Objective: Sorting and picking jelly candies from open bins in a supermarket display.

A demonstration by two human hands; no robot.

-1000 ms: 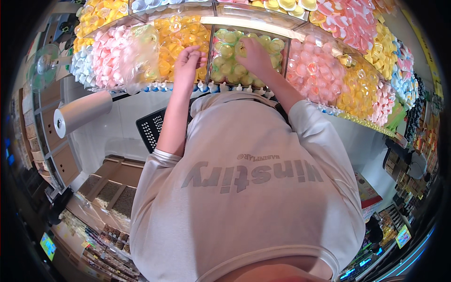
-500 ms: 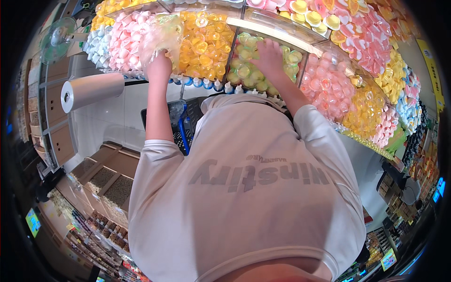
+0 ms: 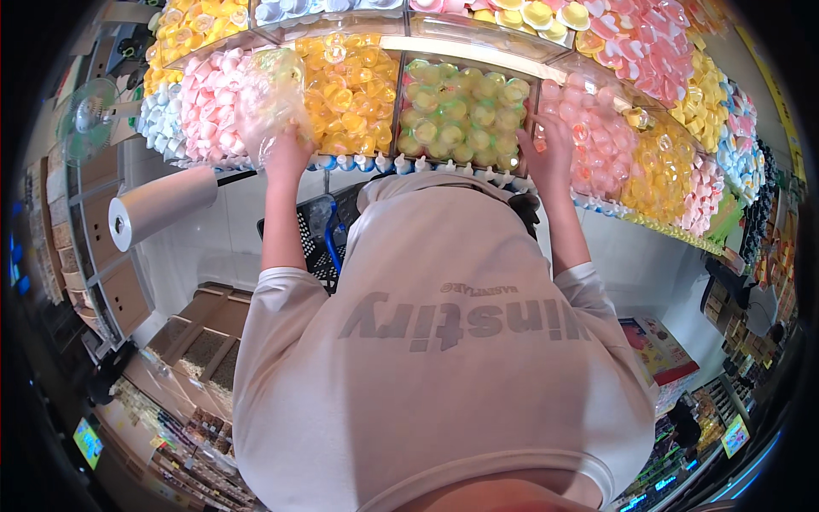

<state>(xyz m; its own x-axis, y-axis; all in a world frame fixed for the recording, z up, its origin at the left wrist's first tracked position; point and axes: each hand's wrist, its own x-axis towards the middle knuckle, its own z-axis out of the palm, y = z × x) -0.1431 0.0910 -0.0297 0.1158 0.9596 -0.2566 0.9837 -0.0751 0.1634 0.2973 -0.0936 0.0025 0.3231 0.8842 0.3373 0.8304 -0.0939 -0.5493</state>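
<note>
My left hand (image 3: 290,152) is closed around the neck of a clear plastic bag (image 3: 277,98). Some pale green and yellowish pieces show through the film, too blurred to count. The bag hangs over the bin of pink cup-shaped candies (image 3: 213,107), beside the orange-yellow jelly cups (image 3: 348,94). My right hand (image 3: 550,147) is at the near right corner of the bin of green jelly cups (image 3: 461,111), by the divider to the pink jelly cups (image 3: 589,141). Its thumb and fingers are apart, with nothing visible between them.
A white roll (image 3: 166,206) sticks out below the bins at left, near a green-bladed fan (image 3: 90,124). Small blue-and-white bottles (image 3: 363,162) line the bins' front edge. Below stands a dark basket with a blue handle (image 3: 333,239). More candy bins (image 3: 631,51) rise behind.
My right hand has moved from above the green jelly cups to the right, to that bin's corner. The left hand still grips the bag. The whole view has shifted slightly.
</note>
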